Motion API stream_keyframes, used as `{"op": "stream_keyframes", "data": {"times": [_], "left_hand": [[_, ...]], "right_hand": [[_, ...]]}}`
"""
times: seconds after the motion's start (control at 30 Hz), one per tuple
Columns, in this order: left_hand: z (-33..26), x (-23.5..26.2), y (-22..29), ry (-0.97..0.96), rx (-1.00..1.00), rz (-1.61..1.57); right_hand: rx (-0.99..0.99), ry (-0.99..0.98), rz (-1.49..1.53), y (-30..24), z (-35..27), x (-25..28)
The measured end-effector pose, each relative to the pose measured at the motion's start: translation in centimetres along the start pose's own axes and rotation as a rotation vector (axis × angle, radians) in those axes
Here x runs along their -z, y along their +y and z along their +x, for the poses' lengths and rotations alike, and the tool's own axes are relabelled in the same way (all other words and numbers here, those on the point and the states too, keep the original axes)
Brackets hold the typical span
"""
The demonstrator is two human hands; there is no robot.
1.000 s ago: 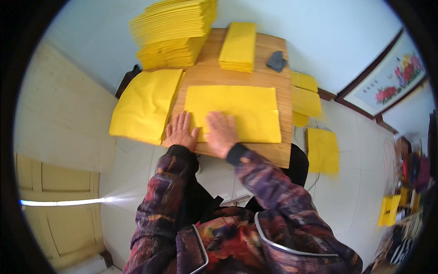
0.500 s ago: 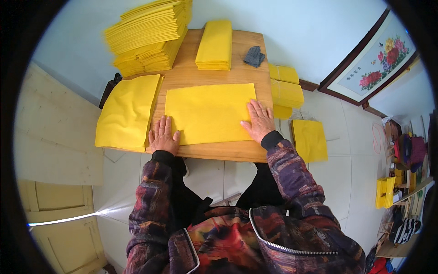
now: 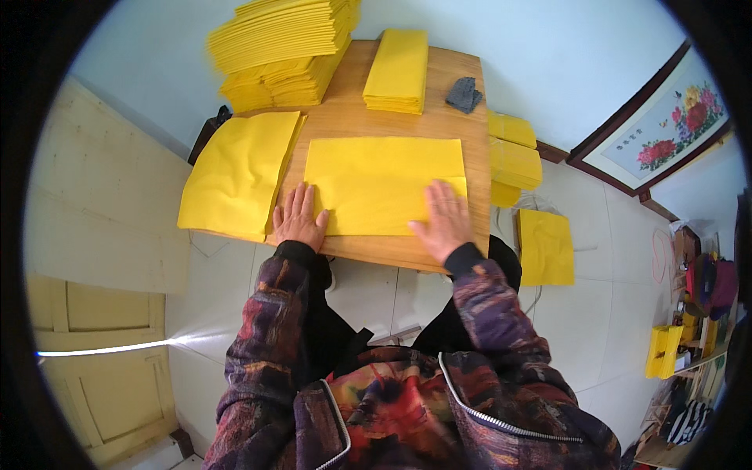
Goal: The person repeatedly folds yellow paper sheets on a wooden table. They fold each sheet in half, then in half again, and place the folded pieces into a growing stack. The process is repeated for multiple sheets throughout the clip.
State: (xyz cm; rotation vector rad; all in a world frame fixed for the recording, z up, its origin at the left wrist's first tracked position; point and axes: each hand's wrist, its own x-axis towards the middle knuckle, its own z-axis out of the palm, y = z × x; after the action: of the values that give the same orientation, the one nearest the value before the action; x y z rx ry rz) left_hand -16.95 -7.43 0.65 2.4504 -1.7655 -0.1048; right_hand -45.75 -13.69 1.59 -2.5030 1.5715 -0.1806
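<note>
A yellow folded fabric sheet (image 3: 384,176) lies flat on the wooden table in front of me, its long side toward me. My left hand (image 3: 301,217) rests palm down at the sheet's near left corner, fingers stretched out and partly on the bare wood. On the right part of the sheet lies my right hand (image 3: 445,219), slightly blurred, its fingers extended and thumb apart. Neither hand grips anything. Left of the sheet, a pile of larger yellow fabric pieces (image 3: 239,176) lies with a wrinkled top and overhangs the table edge.
Tall yellow stacks (image 3: 286,59) stand at the table's far left, with a narrower folded yellow stack (image 3: 397,70) beside them. A dark grey cloth (image 3: 464,95) lies at the far right of the wooden table (image 3: 368,246). Yellow bundles (image 3: 515,164) sit beyond its right edge.
My right hand has slid inward from the sheet's right edge onto its surface. The left hand stays at the near left corner. The whole view has shifted slightly.
</note>
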Motion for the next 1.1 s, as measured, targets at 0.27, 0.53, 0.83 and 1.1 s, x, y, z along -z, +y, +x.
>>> {"op": "stream_keyframes", "data": {"times": [0.27,0.53,0.83,1.1], "left_hand": [[0.1,0.4,0.4,-0.051,0.032,-0.025],[-1.1,0.6,1.8,-0.054,0.077,-0.025],[-1.1,0.4,1.7,-0.098,0.089,0.008],[-5.8,1.0,3.4,0.004,0.078,-0.107]], "right_hand": [[-0.294,0.038,-0.046,2.4,-2.4,2.5],[0.408,-0.075,0.054,-12.1,-2.0,-1.8],[-0.049,-0.008,0.071,1.3,-6.3,1.8],[0.041,-0.123,0.642,-3.2,-10.2,2.1]]}}
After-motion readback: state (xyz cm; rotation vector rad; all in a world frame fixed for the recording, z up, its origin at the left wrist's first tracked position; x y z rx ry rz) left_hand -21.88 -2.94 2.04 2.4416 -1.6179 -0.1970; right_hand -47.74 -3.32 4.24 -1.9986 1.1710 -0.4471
